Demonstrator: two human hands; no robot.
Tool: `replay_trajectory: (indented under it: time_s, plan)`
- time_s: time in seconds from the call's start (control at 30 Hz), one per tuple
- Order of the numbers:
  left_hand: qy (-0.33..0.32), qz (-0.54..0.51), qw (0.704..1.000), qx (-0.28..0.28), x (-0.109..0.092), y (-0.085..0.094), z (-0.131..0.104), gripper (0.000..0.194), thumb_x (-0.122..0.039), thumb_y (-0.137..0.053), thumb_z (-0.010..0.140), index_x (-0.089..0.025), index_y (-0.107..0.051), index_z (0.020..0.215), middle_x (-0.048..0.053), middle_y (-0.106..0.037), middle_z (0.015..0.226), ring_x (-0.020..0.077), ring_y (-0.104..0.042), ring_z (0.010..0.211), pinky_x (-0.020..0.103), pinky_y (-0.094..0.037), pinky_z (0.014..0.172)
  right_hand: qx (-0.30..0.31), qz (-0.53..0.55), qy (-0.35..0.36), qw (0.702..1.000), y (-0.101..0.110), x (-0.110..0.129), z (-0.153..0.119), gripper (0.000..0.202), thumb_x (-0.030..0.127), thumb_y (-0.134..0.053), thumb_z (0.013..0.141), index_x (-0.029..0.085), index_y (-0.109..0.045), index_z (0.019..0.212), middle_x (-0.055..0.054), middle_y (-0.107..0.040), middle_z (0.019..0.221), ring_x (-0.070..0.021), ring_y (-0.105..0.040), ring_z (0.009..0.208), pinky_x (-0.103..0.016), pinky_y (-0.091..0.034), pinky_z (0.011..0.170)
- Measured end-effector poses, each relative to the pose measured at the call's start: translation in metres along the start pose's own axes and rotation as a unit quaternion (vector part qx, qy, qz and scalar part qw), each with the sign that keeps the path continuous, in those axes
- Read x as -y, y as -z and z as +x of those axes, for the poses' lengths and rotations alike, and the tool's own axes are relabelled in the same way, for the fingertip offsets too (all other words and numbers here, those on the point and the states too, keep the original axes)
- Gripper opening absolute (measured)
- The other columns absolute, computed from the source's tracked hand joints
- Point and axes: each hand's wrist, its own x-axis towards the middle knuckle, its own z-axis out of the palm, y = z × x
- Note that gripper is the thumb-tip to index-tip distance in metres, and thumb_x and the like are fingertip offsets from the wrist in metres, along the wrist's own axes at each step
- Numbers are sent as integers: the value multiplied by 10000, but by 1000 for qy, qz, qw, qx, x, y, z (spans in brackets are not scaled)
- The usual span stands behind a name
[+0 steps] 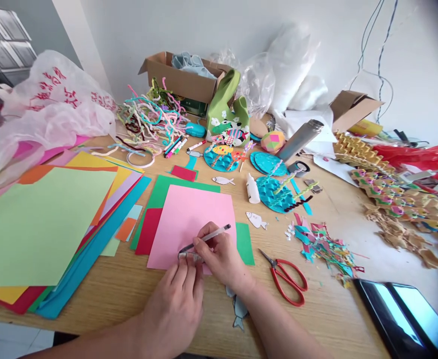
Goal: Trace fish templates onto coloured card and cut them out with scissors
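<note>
My right hand (222,259) grips a grey pen (207,237), tip down on a pink paper sheet (189,219) near its lower edge. My left hand (176,306) lies just below, its fingertips pressing a small paper fish cutout (189,256) flat on the pink sheet beside the pen tip. The pink sheet lies on green (166,192) and red (147,232) sheets. Another grey paper fish (238,311) pokes out under my right wrist.
Red-handled scissors (288,279) lie right of my hands, paper scraps (323,247) beyond. A stack of coloured sheets (39,224) fills the left. Pipe cleaners (151,117), markers, blue paper plates (276,194), a glue bottle (252,189), cardboard box (183,80) and tablet (405,316) surround.
</note>
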Motion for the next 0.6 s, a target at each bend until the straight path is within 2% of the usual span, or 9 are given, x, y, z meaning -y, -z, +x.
replay_trajectory:
  time_s: [0.3,0.6]
  plan:
    - [9,-10,1000,21,-2,-2,-3,424,-241,-449,849,-24,-594,1183,244,-640,1162,314,-559,1092,450,-384,943,0,-18,-2,1000,0,-1,0,140,236,-549,864,196,-508,737,44,-523,623,-79,-479,494,-191,-367,447]
    - [7,5,1000,1,-3,0,-1,417,-245,-476,823,-21,-629,1140,227,-666,1129,320,-592,1056,430,-408,928,5,-29,2,1000,0,-3,1,139,216,-544,863,192,-506,732,46,-516,622,-78,-468,504,-193,-352,463]
